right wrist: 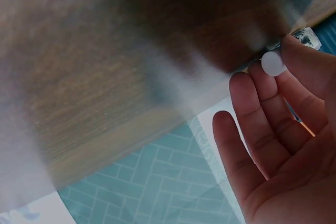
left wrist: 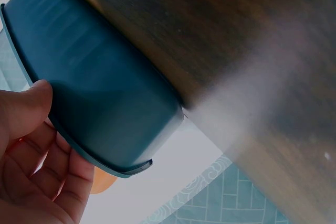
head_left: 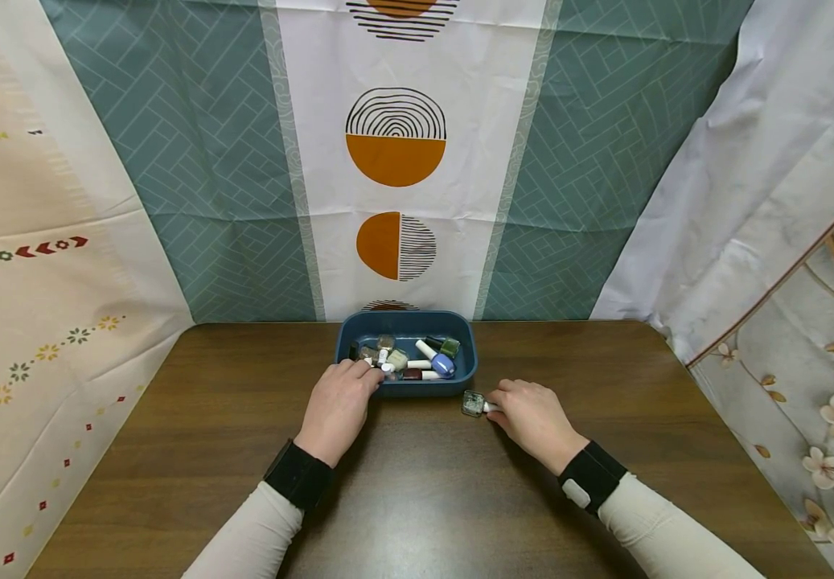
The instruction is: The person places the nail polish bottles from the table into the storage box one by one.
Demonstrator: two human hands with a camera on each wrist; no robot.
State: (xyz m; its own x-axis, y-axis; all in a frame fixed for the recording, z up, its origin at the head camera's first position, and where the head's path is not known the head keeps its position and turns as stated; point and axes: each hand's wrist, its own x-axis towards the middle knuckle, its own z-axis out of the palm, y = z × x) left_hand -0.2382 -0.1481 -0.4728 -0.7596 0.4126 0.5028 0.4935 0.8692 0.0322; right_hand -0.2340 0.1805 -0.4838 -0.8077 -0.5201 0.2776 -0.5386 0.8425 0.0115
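Note:
A blue plastic bin (head_left: 427, 388) sits at the table's far edge with several nail polish bottles inside, among them a purple-blue one (head_left: 443, 365) and a green one (head_left: 449, 347). My left hand (head_left: 340, 406) holds the bin's front left rim. In the left wrist view the thumb (left wrist: 39, 100) lies against the outer wall while the fingers bend over the rim. Just right of the bin, my right hand (head_left: 532, 418) pinches a nail polish bottle (head_left: 472, 404) by its white cap (right wrist: 273, 63). That bottle has clear glass with dark and silvery flecks and lies tilted sideways, close over the table.
The brown wooden table (head_left: 417, 498) reaches back to a hanging cloth (head_left: 221, 177) with teal and white panels, right behind the bin. Patterned cloths (head_left: 735, 241) hang at both sides.

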